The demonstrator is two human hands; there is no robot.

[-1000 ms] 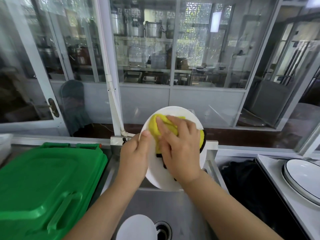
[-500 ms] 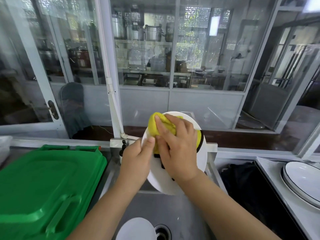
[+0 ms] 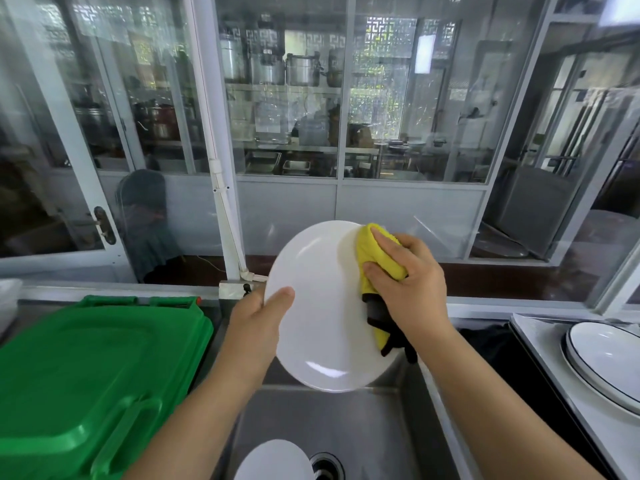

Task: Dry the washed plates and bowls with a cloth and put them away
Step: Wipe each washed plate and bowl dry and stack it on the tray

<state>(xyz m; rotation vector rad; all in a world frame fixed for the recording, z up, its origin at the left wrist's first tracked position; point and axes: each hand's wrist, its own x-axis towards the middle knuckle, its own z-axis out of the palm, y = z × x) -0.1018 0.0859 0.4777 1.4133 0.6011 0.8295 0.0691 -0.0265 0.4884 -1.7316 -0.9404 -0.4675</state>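
A round white plate (image 3: pixel 322 317) is held tilted above the steel sink (image 3: pixel 339 420). My left hand (image 3: pixel 258 320) grips its left rim, thumb lying on the plate's face. My right hand (image 3: pixel 408 289) holds a yellow cloth (image 3: pixel 375 258) with a dark edge and presses it against the plate's upper right rim. Another white dish (image 3: pixel 273 460) lies in the sink beside the drain (image 3: pixel 325 467). White plates with a dark rim line (image 3: pixel 609 362) are stacked on the counter at the right.
A green plastic bin lid (image 3: pixel 86 375) fills the left side next to the sink. A glass partition (image 3: pixel 346 116) with metal frames stands right behind the sink. A dark cloth or bag (image 3: pixel 485 337) lies between the sink and the right counter.
My right hand slid the yellow cloth from the middle of the plate to its upper right rim, baring most of the face. My left thumb shifted on the left rim.
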